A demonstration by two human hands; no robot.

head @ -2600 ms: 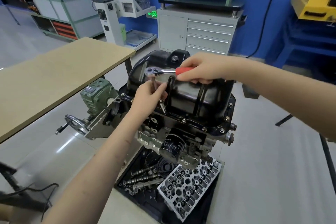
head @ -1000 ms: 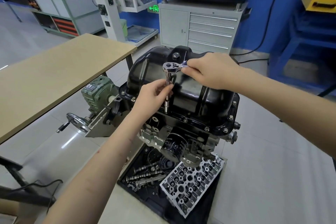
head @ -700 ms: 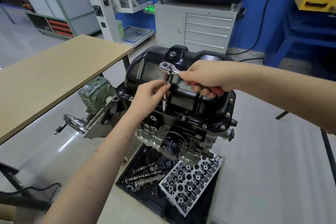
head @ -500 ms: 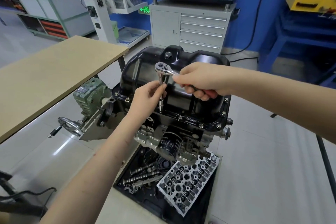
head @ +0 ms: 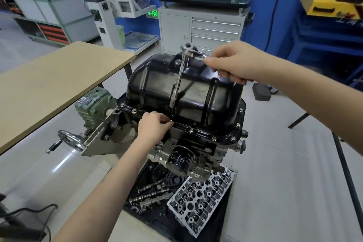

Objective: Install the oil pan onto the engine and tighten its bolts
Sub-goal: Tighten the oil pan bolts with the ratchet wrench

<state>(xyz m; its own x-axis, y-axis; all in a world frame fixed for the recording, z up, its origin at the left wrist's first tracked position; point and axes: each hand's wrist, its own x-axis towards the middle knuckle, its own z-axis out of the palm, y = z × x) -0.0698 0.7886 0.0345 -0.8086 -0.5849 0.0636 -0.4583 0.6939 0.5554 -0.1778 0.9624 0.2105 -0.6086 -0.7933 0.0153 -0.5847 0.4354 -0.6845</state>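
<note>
A glossy black oil pan (head: 196, 92) sits on the upturned engine (head: 196, 149), its flange carrying several bolts (head: 213, 138) along the near edge. My right hand (head: 233, 63) grips the handle of a ratchet wrench (head: 188, 48) whose long extension (head: 176, 86) hangs down in front of the pan, lifted off the flange. My left hand (head: 153, 127) is at the flange below the extension tip, thumb and fingers pinching a small bolt (head: 170, 121) there.
A wooden table (head: 55, 82) stands at the left beside the green gearbox (head: 94, 104) and handwheel (head: 68, 139) of the engine stand. An oil filter (head: 180, 161) sticks out below the pan. A cylinder head (head: 200, 200) and camshafts (head: 149, 192) lie on the floor tray.
My right hand has lifted the ratchet and extension up off the flange. My left hand let go of the extension and dropped to the flange, where it now pinches a bolt.
</note>
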